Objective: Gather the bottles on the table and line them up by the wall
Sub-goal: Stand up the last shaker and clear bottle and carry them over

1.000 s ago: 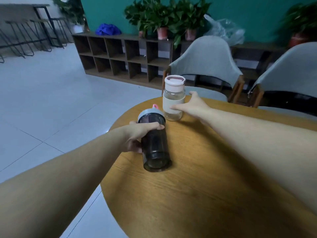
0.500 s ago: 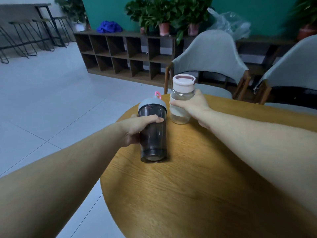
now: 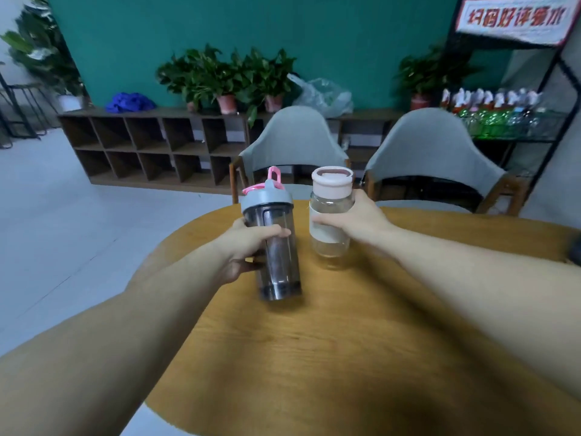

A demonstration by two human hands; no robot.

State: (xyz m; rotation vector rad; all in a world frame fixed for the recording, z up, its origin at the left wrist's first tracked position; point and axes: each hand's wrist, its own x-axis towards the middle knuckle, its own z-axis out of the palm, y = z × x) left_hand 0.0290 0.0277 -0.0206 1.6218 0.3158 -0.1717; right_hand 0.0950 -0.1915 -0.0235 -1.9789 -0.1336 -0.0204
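Note:
My left hand (image 3: 248, 247) grips a dark smoky bottle (image 3: 276, 262) with a grey lid and pink loop, held upright just over the round wooden table (image 3: 314, 357). Right beside it, my right hand (image 3: 361, 226) is wrapped around a clear glass bottle (image 3: 330, 247) with a pale pink lid and a white sleeve. The two bottles are close together but apart, near the table's far edge. Whether their bases touch the tabletop is hard to tell.
Two grey chairs (image 3: 292, 146) (image 3: 430, 149) stand behind the table. Beyond them a low wooden cubby shelf (image 3: 151, 143) with potted plants runs along the teal wall (image 3: 345, 36). A black rack (image 3: 509, 127) of drinks bottles stands at the right. A dark object (image 3: 575, 250) sits at the table's right edge.
Both hands have lifted and carried their bottles rightward, and my view has swung right and up, bringing the second chair and the drinks rack into sight. My right hand closed on the clear bottle.

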